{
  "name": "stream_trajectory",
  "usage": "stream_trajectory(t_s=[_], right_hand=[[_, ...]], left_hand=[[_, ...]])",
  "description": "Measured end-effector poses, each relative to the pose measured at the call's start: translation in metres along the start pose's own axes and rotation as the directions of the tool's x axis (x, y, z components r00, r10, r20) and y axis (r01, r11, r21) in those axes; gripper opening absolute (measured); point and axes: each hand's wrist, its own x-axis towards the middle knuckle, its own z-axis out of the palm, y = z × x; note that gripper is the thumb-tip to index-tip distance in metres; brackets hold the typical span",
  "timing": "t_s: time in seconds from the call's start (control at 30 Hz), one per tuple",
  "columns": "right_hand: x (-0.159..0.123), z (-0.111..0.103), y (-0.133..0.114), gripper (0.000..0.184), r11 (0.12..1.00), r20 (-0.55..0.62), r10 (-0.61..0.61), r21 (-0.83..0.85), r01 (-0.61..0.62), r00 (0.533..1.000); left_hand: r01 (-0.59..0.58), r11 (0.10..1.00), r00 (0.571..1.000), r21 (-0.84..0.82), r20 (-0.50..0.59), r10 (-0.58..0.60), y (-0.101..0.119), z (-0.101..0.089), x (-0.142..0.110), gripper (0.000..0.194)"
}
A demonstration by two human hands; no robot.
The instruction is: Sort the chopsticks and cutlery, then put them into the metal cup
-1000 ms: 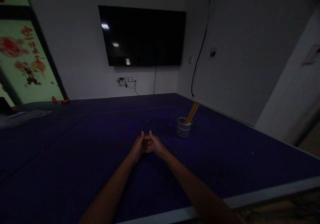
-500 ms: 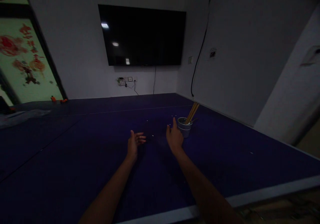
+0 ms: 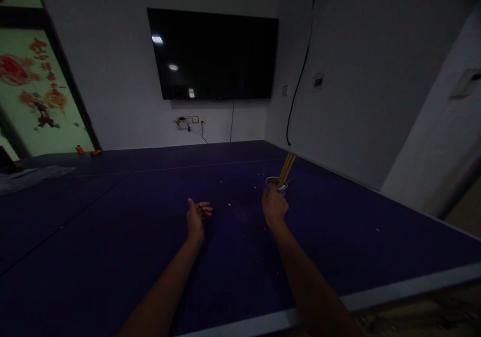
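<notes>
A small grey bucket [image 3: 283, 191] stands on the dark blue surface [image 3: 233, 267], right of centre in the head view. Several yellowish sticks [image 3: 287, 168] lean out of it toward the upper right. My right hand [image 3: 275, 209] is closed at the bucket's near side, covering much of its front; the fingertips are at the rim and partly hidden. Off to the left, my left hand [image 3: 196, 219] hovers over the surface with nothing in it, its thumb up and its fingers apart.
Small white bits [image 3: 229, 204] are scattered on the surface. Clear plastic sheeting [image 3: 35, 177] and orange objects [image 3: 95, 152] lie at the far left. A television [image 3: 214, 56] hangs on the back wall. A black cable [image 3: 300, 83] dangles along the right wall.
My right hand has moved right to the bucket, and its outstretched fingers have closed there. The left hand has shifted slightly left, still open.
</notes>
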Motion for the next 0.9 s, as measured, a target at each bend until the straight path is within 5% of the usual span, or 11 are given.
stream_trajectory(t_s=[0.2, 0.37, 0.5, 0.7, 0.9], right_hand=[[0.004, 0.004, 0.004, 0.03, 0.997, -0.002, -0.038, 0.066, 0.038, 0.999], [-0.005, 0.008, -0.004, 0.024, 0.96, -0.116, -0.195, 0.181, 0.214, 0.974], [-0.024, 0.013, -0.02, 0.018, 0.821, -0.183, -0.421, 0.34, 0.46, 0.888], [-0.06, 0.022, -0.044, 0.013, 0.559, -0.177, -0.648, 0.551, 0.62, 0.741], [-0.078, 0.027, -0.049, 0.017, 0.413, -0.218, -0.731, 0.612, 0.675, 0.646]], left_hand=[[-0.027, 0.999, 1.0, 0.018, -0.007, 0.028, -0.002, -0.001, 0.002, 0.076], [-0.163, 0.973, 0.985, 0.166, -0.028, 0.17, -0.006, 0.004, 0.002, 0.06], [-0.377, 0.844, 0.924, 0.381, 0.093, 0.371, -0.013, 0.009, 0.0, 0.051], [-0.63, 0.615, 0.771, 0.475, 0.286, 0.569, -0.014, 0.013, -0.007, 0.085], [-0.613, 0.651, 0.784, 0.447, 0.243, 0.571, -0.009, 0.011, -0.01, 0.058]])
